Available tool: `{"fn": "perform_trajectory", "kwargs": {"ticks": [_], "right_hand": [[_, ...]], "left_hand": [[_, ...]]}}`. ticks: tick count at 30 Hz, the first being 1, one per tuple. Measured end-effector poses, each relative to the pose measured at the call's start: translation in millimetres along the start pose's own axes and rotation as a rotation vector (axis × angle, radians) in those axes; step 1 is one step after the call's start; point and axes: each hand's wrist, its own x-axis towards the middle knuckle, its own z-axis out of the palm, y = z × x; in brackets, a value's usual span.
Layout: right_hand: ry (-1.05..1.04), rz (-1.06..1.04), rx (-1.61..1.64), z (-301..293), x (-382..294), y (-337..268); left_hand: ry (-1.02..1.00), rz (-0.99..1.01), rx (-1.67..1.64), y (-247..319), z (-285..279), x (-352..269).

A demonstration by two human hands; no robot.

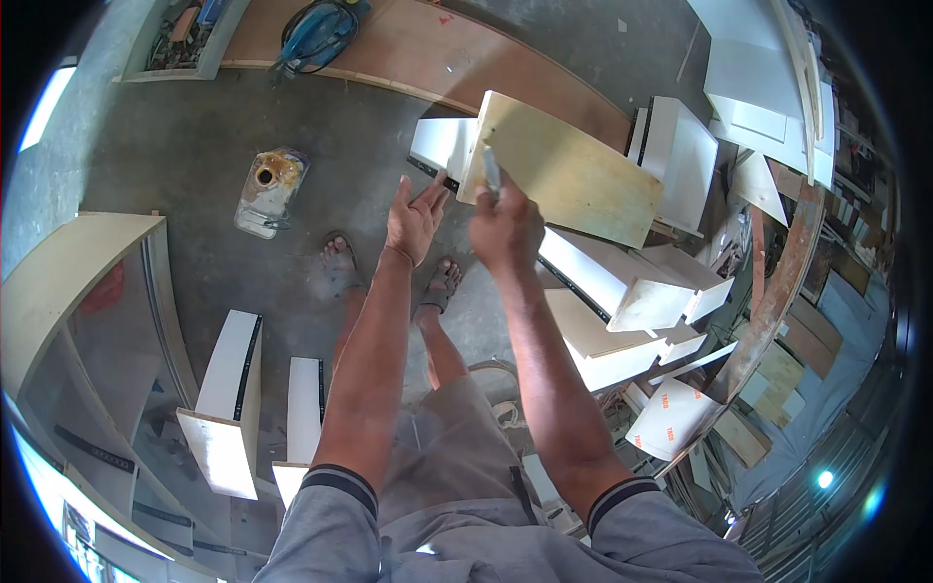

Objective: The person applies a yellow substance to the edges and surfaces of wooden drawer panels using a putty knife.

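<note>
A drawer with white sides (443, 144) and a bare pale wooden front panel (576, 171) stands before me, a black slide rail (431, 173) along its lower side edge. My right hand (506, 222) is closed around a small light-coloured tool (490, 169), whose tip is over the panel's left end; its exact kind cannot be told. My left hand (417, 222) has its fingers apart, the fingertips close to the rail, and holds nothing. Whether they touch the rail is unclear. A stained plastic container (271, 193) with a round opening lies on the floor to the left.
More white drawers (583, 270) with black rails are at the right and lower left (229, 364). A blue power tool (318, 36) with a coiled cord rests on a long brown board (415, 47). An open wooden cabinet (80, 248) stands at the left.
</note>
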Motion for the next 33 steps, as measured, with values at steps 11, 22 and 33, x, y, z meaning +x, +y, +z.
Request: {"fn": "perform_trajectory", "kwargs": {"ticks": [11,22,33], "right_hand": [[-0.173,-0.164,0.573,-88,-14,-7],[0.212,-0.275,1.956,-269,-70,258],[0.213,-0.301,2.272,-298,-152,421]], "left_hand": [[0.222,0.076,-0.120,-1,-4,-16],[0.394,0.046,0.054,-91,93,-4],[0.367,0.315,0.384,-110,97,39]]}}
